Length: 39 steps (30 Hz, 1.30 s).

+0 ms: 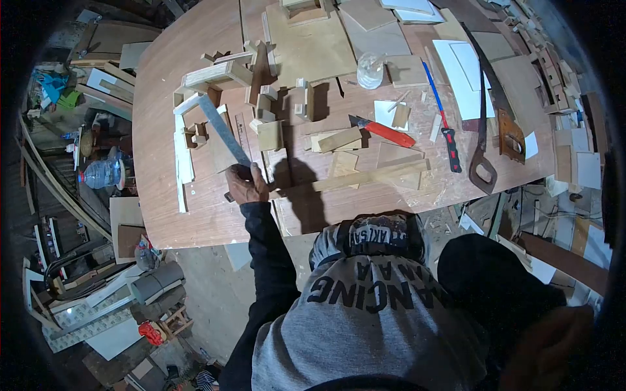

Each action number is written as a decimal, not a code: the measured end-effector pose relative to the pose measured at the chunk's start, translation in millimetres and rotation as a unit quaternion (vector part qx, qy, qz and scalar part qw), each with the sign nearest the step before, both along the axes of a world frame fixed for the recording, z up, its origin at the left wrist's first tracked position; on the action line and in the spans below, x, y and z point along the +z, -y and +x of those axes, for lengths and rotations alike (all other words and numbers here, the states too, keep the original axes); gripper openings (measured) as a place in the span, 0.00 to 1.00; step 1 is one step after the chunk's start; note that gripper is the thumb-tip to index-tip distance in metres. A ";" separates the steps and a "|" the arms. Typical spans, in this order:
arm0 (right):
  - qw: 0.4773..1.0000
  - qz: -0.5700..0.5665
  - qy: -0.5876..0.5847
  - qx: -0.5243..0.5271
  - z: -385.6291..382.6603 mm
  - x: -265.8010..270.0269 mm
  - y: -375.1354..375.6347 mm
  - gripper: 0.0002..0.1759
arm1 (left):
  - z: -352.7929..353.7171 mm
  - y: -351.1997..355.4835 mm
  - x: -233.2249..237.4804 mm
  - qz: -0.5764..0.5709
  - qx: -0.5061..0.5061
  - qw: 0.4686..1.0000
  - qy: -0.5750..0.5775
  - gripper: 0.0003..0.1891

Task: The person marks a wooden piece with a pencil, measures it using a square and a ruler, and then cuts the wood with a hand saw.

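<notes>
Fingers of the left hand point(248, 184) are wrapped firmly round the lower end of a grey metal strip point(223, 130), no slack visible. Strip slants up and leftward over the table point(169, 65), far end by a small wooden frame point(228, 73) — whether it touches, cannot tell. Right hand point(554, 345) is low at the right edge, off the table, dark and blurred; can't tell how far its fingers are bent or if it has anything.

Left of the metal strip: long white strips point(183, 153) lying flat. Just right of it: a pale wood block point(270, 136), with more small pieces behind. Long wood batten point(365, 176) runs rightward from near the left hand, across the near part of the table. Beyond the batten, a red-handled tool point(388, 133) lies among wood offcuts; farther right, a tool with a red-and-black grip point(450, 148), then a long dark saw point(482, 153) and a brown-handled saw point(512, 135) side by side. Clear container point(370, 70) stands toward the back — white sheets point(456, 75) to its right.
</notes>
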State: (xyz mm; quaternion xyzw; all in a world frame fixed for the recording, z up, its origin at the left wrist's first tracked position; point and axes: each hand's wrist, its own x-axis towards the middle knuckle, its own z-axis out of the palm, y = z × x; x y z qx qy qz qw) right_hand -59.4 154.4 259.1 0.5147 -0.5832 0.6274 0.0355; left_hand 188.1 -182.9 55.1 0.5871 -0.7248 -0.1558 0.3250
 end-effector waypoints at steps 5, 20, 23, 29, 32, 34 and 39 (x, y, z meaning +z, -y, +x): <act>0.992 0.112 -0.005 -0.057 -27.9 -33.1 95.2 0.11 | -22.9 -25.2 22.2 0.018 -0.097 0.993 -0.065 0.12; 0.817 0.551 -0.146 0.088 -41.5 -215.1 213.4 0.24 | -51.1 -88.9 16.2 0.089 -0.234 0.967 -0.052 0.12; 0.815 0.552 -0.153 0.089 -44.2 -206.9 207.9 0.23 | -56.1 -89.6 22.9 0.059 -0.245 0.967 -0.046 0.13; 0.855 0.519 -0.022 0.012 -54.1 -162.2 143.6 0.21 | -63.8 -93.1 21.9 0.070 -0.287 0.955 -0.022 0.13; 0.838 0.545 0.025 -0.001 -66.4 -186.3 92.4 0.21 | -72.5 -98.8 19.4 0.089 -0.322 0.943 0.010 0.14; 0.857 0.513 -0.039 0.009 -72.2 -201.4 66.9 0.22 | -77.9 -103.5 14.0 0.086 -0.334 0.938 0.016 0.14; 0.849 0.528 -0.017 0.011 -70.5 -209.2 49.8 0.22 | -92.1 -107.2 -6.4 0.095 -0.379 0.916 0.094 0.15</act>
